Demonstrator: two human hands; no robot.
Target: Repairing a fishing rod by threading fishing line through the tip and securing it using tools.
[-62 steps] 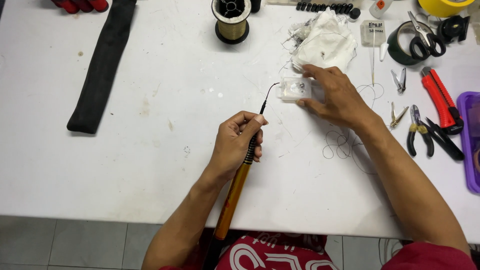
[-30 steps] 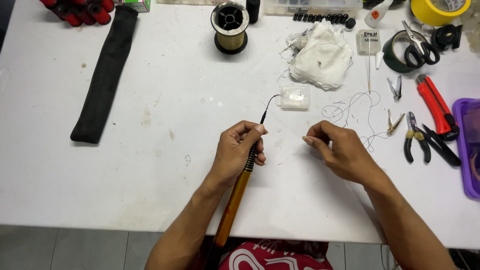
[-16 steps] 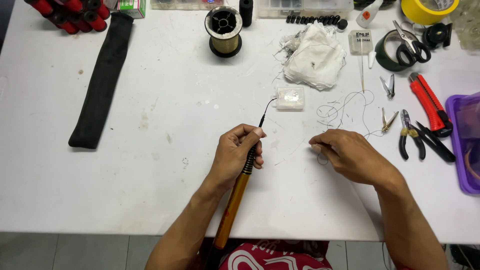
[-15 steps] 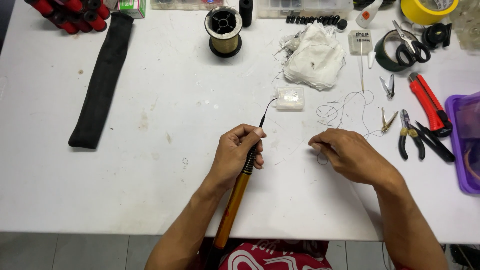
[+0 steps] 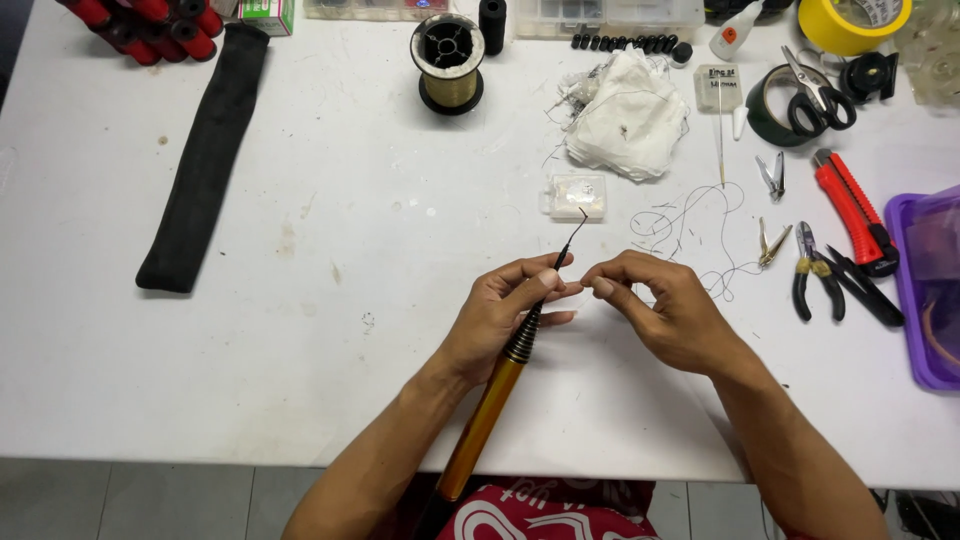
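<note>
My left hand grips a telescopic fishing rod with a gold lower section and a thin black tip pointing up toward a small clear plastic box. My right hand is beside it, thumb and forefinger pinched together right at the left hand's fingertips near the rod's black part. What the right fingers pinch is too small to tell. Loose thin line lies curled on the white table just beyond the right hand.
A black cloth sleeve lies at left, red-capped tubes at the far corner. A line spool, white cloth, scissors, red cutter, pliers, purple tray and yellow tape sit around.
My right hand left the small clear box, drew back across the table and moved left until its pinched fingers met my left hand's fingertips. The left hand kept holding the rod.
</note>
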